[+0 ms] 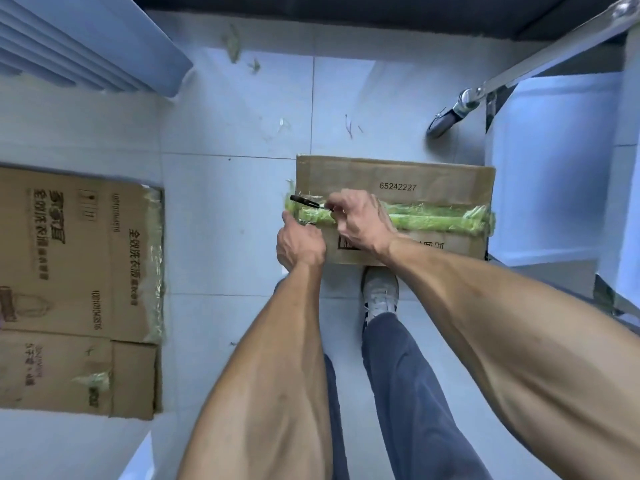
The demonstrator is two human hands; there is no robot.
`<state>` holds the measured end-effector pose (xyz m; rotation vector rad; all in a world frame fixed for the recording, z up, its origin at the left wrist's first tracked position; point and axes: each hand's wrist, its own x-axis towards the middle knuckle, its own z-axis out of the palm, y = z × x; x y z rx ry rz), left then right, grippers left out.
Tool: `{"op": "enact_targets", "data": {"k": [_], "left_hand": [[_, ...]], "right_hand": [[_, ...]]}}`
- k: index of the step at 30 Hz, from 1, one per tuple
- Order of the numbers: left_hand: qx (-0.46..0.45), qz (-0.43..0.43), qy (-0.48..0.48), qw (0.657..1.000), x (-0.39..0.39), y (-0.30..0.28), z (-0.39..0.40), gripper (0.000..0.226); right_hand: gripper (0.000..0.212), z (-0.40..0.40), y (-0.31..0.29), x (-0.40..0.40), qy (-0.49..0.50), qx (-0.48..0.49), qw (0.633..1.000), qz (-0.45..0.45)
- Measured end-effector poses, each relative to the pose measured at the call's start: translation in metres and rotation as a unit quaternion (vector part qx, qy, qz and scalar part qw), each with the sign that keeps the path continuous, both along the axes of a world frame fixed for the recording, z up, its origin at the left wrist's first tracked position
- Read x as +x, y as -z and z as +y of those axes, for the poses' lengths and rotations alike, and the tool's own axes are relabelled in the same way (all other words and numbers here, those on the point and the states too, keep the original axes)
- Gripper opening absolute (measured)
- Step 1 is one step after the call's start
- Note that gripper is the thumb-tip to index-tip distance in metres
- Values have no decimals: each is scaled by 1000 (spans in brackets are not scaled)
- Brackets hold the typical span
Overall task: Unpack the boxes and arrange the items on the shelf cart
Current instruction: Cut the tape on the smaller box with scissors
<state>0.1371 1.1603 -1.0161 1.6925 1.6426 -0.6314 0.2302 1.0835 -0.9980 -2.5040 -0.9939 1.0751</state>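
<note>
Sealed carton [394,188] on the tiled floor [225,237], directly ahead of the person's shoe [380,296]. Printed number on its top. Green tape [433,218] runs the full length of the centre seam and looks intact across most of it.

Right hand [360,220] is curled round a small dark-handled cutter [306,201], tool lying over the left end of the tape. Whether the blade has bitten into the seam cannot be told. Left hand [299,242] sits at the carton's near left corner, thumb up against the edge, fingers curled; it appears to be steadying the box, though what it has hold of is hidden behind the knuckles.

Progress, judged: early. This carton is not yet open; flaps closed, nothing taken out. Cut seems to be at its starting end, with the whole seam left to run.

Two more cartons [79,258] lie on the floor to the left, also taped in green, apparently unopened.

Shelf cart: a castor wheel [450,116] and metal frame show at upper right, near the carton. No items seen on what little of it is in view.

Left to do, by this reading: slit tape, open flaps, unload, shelve, then the other boxes.
</note>
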Motion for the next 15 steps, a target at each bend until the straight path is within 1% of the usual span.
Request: {"op": "enact_targets", "data": {"k": [3, 5, 7, 10, 15], "left_hand": [[-1, 2, -32, 999, 3, 1, 1, 34], [5, 1, -31, 999, 1, 1, 2, 36], [9, -1, -24, 1000, -1, 0, 1, 34], [8, 13, -24, 1000, -3, 0, 0, 25], [-5, 15, 10, 1000, -4, 0, -2, 25]], "right_hand": [[23, 11, -1, 0, -66, 7, 998, -2], [20, 17, -1, -1, -90, -9, 996, -11], [19, 19, 0, -1, -91, -16, 996, -18], [22, 13, 3, -4, -115, -7, 993, -11], [22, 10, 5, -7, -86, -4, 996, -12]]}}
